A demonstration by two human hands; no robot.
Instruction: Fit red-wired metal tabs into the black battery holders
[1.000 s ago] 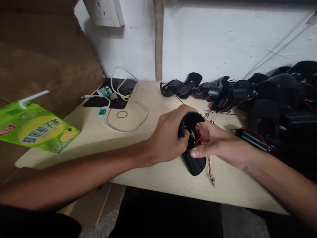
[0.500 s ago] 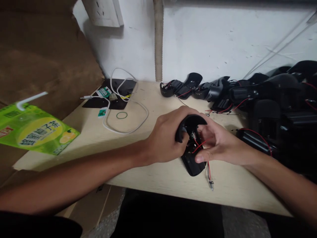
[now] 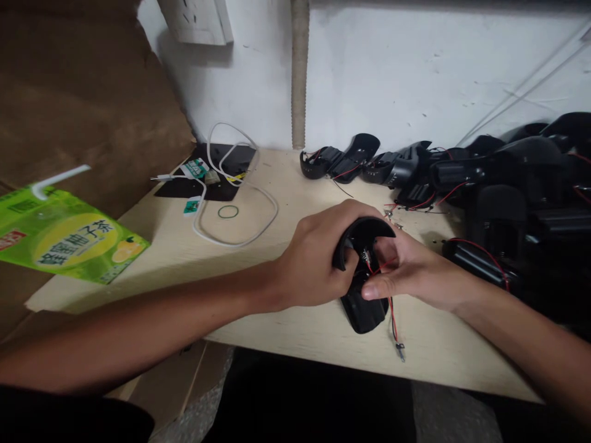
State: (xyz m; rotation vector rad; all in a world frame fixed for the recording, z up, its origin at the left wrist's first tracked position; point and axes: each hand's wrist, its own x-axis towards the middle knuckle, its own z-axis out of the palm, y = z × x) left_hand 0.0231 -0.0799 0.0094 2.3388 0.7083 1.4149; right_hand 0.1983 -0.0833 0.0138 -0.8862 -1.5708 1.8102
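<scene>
Far left, a green drink carton with a white straw is lying tilted at the table edge, brown cardboard standing behind it. A white wall socket is sitting high on the far wall. Below it a white cable is looping over a black mat and onto the wooden tabletop, with a green rubber band lying just beside the loop. Centre near, the left hand is wrapping its fingers tight around the top of a black plastic housing, thumb side toward the camera. The housing is sitting near the front edge of the tabletop, lower end resting on the wood, curved top raised. The right hand is coming in from the right, fingers curled into the housing's open side and thumb pressing on its front, gripping it. A red wire is running out between the thumb and fingers, hanging down to a small metal end lying on the table. Far right, a pile of black housings with red wires is stacking up against the wall, well apart from the hands.
</scene>
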